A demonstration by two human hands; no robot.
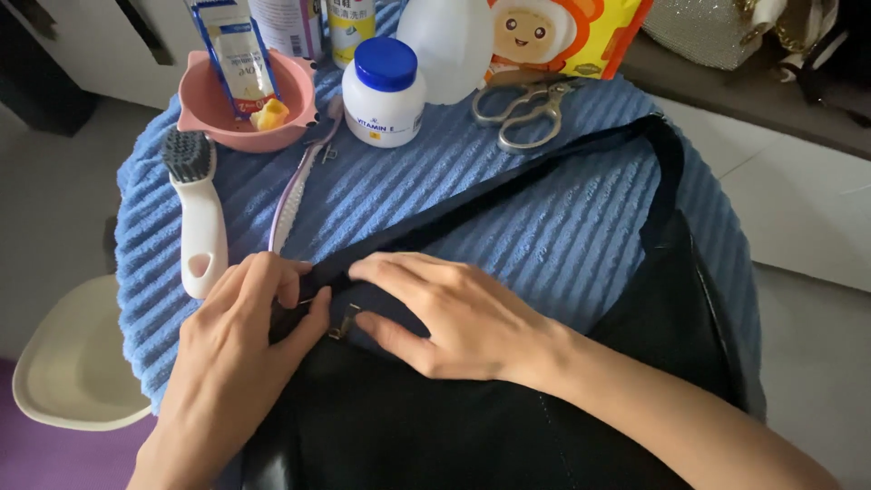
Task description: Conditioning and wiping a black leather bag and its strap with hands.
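Note:
A black bag [435, 426] lies on a blue ribbed towel [562, 209], its long dark strap [544, 159] running up to the right. My left hand [231, 354] rests on the bag's upper left corner, thumb and fingers pinching the strap end beside a small metal buckle [345, 320]. My right hand [445, 318] lies flat across the same corner, fingers spread and pressing the strap down just right of the buckle.
On the towel's far side are a white brush with dark bristles [198, 213], a lilac-handled tool [295, 186], a pink bowl [204, 109] with a tube, a blue-capped white jar [384, 91], scissors [524, 107], bottles and a yellow pouch [590, 32]. A cream stool [68, 363] stands left.

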